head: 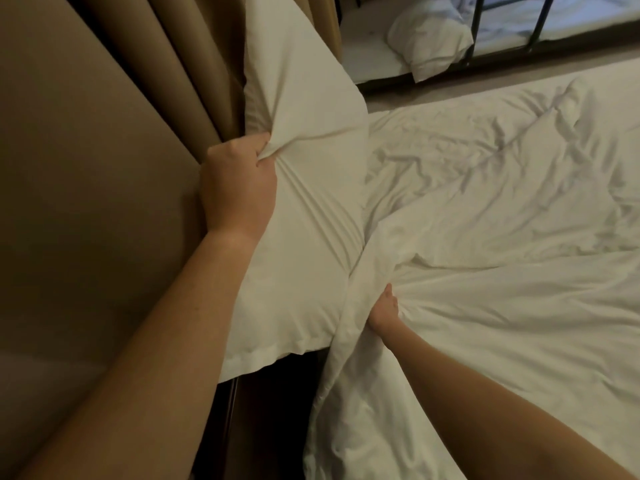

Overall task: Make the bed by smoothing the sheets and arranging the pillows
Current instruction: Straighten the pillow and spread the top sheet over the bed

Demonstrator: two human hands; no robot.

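- Left hand [239,181], frame centre-left, is gripping a bunched fold of the white pillow [304,209].
- Right hand [384,313], lower centre, is clutching the wrinkled duvet [502,237].
- Pillow-arranging step likely; next, seating the pillow and pulling the duvet flat.

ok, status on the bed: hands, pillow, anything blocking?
Left hand grips pillow by bunched cover. Right hand grips duvet edge, duvet wrinkled. Curtain right beside pillow; no obstruction seen.
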